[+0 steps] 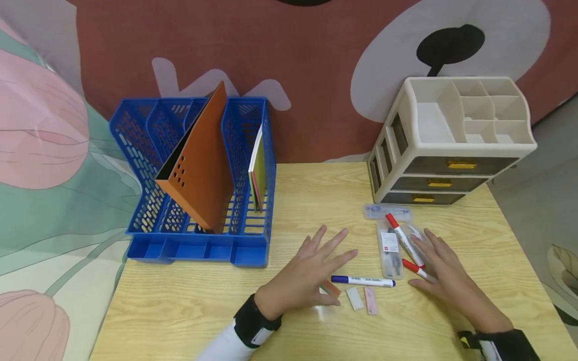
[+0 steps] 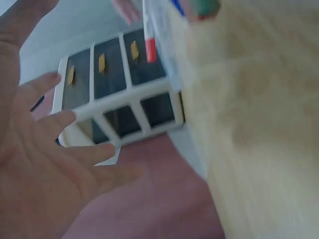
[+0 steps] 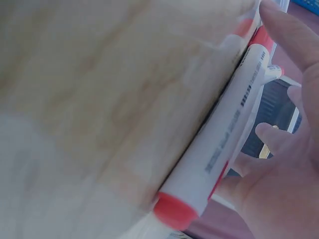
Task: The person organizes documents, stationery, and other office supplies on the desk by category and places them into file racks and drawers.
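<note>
Both hands hover flat over the worktop [image 1: 180, 311], fingers spread, each grip wide and holding nothing. The left hand [image 1: 307, 276] sits over the blue-capped marker [image 1: 363, 281], near its cap end, with small eraser-like strips [image 1: 363, 300] just beside it – a white one and a pink one, flat and matte. The right hand [image 1: 444, 273] has its fingertips at two red-capped markers [image 1: 404, 240], which lie on a clear plastic case [image 1: 392, 248]; whether it touches them I cannot tell. The markers are smooth white cylinders lying loose in front of the person, within easy reach of both hands. Further back stand a blue perforated plastic file rack [image 1: 149, 150] holding a tilted orange divider [image 1: 203, 160] and thin books, and a beige drawer unit [image 1: 451, 140] with dark fronts and an open compartmented top – storage set along the back edge
</note>
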`<state>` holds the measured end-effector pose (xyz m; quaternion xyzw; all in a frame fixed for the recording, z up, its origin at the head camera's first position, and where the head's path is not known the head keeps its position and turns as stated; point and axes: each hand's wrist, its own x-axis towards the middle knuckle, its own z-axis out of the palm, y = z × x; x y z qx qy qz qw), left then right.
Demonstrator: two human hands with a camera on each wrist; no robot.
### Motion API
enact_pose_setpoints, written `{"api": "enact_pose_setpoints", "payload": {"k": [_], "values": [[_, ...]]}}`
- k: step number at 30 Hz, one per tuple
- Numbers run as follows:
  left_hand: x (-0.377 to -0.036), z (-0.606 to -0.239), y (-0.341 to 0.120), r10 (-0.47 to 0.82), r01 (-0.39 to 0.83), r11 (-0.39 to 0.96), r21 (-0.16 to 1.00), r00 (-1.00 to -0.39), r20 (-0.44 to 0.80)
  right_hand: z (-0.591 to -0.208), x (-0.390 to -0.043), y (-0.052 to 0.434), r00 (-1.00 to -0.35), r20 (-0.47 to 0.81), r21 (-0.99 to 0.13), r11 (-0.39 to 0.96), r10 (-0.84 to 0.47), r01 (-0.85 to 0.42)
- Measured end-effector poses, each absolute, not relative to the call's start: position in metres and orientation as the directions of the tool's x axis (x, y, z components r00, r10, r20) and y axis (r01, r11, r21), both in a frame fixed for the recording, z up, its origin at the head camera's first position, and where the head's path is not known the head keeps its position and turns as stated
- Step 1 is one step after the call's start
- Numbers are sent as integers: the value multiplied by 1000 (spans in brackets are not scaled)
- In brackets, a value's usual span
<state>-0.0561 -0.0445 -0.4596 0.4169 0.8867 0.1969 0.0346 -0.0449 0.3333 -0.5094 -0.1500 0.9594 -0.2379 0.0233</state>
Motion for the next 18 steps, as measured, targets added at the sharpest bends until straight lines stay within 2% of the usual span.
{"api": "enact_pose_setpoints", "payload": {"k": [3,9,18], "values": [[-53,-467,-33,795,733,563,381,-607,-6,-508,-49,330,-945,35,-449,840,-324,-305],[-49,-479,-15,846,769,525,365,-518,-127,-508,-54,325,-935,35,-415,846,-353,-335],[-47,-489,0,885,817,466,340,-431,-179,-514,-57,317,-898,130,-393,809,-421,-437]]}}
